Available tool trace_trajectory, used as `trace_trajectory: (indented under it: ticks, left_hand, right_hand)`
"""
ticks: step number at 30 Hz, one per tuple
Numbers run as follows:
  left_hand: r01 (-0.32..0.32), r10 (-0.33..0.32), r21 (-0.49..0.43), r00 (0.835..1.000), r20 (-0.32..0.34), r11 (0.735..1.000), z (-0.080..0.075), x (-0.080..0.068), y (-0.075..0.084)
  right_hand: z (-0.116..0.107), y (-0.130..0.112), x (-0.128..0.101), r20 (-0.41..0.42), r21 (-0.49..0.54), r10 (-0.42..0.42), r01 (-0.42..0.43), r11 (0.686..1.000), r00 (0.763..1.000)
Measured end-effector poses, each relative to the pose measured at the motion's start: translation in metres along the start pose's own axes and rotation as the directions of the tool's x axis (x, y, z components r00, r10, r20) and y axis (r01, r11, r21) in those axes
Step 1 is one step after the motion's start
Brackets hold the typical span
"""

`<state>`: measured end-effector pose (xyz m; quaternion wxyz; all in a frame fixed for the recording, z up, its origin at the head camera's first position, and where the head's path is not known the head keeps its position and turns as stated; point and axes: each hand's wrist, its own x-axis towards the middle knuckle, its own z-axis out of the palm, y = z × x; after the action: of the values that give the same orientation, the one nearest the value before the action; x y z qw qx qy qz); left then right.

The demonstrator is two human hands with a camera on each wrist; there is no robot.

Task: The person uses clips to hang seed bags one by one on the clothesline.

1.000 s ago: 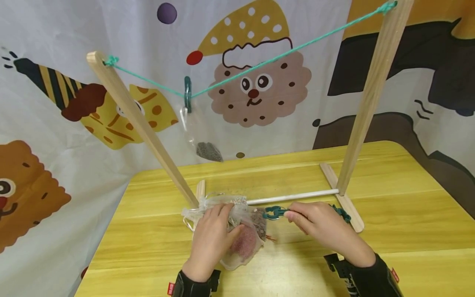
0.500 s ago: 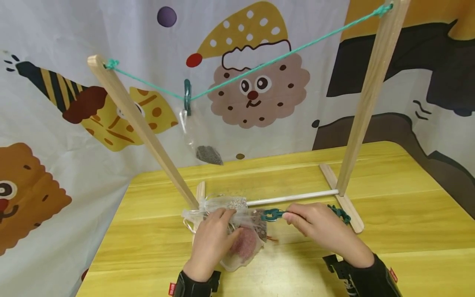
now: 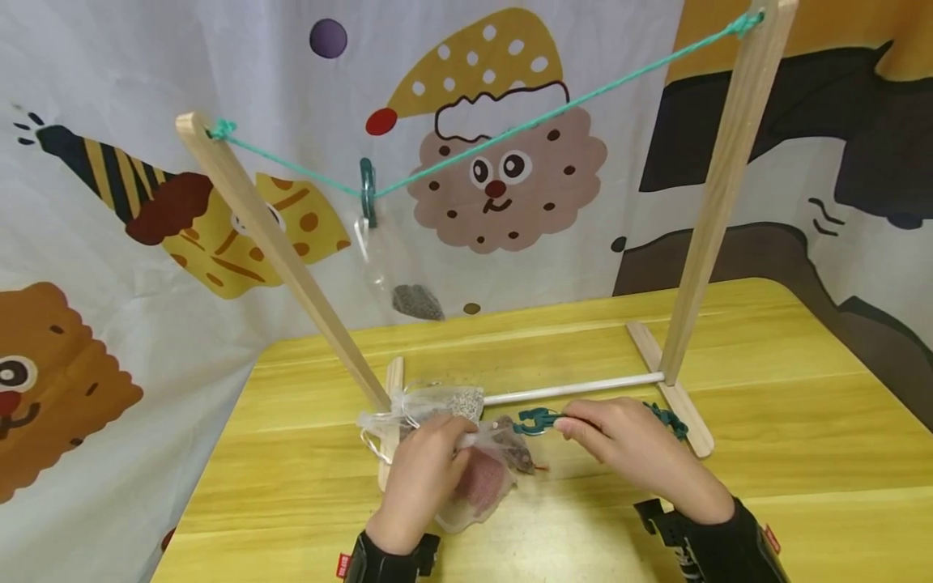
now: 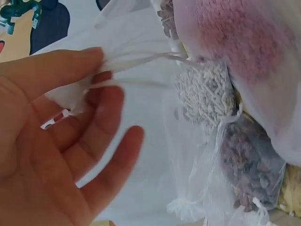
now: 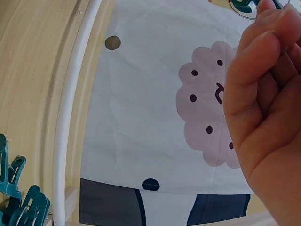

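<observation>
While my left hand [image 3: 423, 474] pinches the mesh pouch [image 3: 477, 474] drawstring, right hand [image 3: 627, 449] pinches a green clip [image 3: 535, 420]; the thin string may slip free.

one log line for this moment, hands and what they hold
left hand: pinches drawstring of mesh pouch | right hand: pinches teal clip | rope: one pouch already clipped | spare clips: by stand base

Mesh pouches [image 3: 466, 453] lie on the table [image 3: 802, 437] before the rack's left post [image 3: 284, 259], spare clips [image 3: 666, 419] right.
</observation>
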<state>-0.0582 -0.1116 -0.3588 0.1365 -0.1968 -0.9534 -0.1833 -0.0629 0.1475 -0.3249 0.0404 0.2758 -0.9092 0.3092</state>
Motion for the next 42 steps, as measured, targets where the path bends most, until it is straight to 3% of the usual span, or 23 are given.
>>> trace_trajectory:
  ticks: [7, 13, 19, 26, 29, 35, 42]
  left_hand:
    - [-0.033, 0.024, -0.125, 0.997, -0.070, 0.992, -0.005, 0.003, 0.005]
    - [-0.077, 0.040, -0.215, 0.984, -0.172, 0.974, -0.009, 0.005, 0.007]
    - [-0.104, 0.030, -0.300, 0.970, -0.240, 0.948, -0.023, 0.004, 0.010]
    - [-0.221, 0.104, -0.357, 0.942, -0.319, 0.908, -0.043, 0.001, 0.018]
    - [-0.262, 0.134, -0.347, 0.927, -0.351, 0.900, -0.050, 0.005, 0.024]
    - [-0.295, 0.167, -0.286, 0.902, -0.399, 0.912, -0.069, 0.016, 0.030]
    - [-0.315, 0.237, -0.111, 0.865, -0.442, 0.943, -0.104, 0.036, 0.036]
  right_hand:
    - [-0.001, 0.000, -0.001, -0.025, 0.013, -0.015, 0.015, 1.000, 1.000]
    - [-0.002, 0.000, -0.002, -0.065, 0.005, -0.023, 0.024, 1.000, 0.998]
    - [-0.003, -0.003, -0.001, -0.121, 0.000, -0.046, 0.046, 0.999, 0.992]
    - [-0.005, -0.008, -0.005, -0.179, 0.027, -0.070, 0.077, 0.997, 0.981]
    - [-0.009, -0.011, -0.006, -0.205, 0.020, -0.086, 0.092, 0.996, 0.975]
    - [-0.023, -0.020, -0.004, -0.253, -0.052, -0.179, 0.172, 0.984, 0.951]
    - [-0.058, -0.030, 0.007, -0.275, -0.186, -0.271, 0.225, 0.956, 0.922]
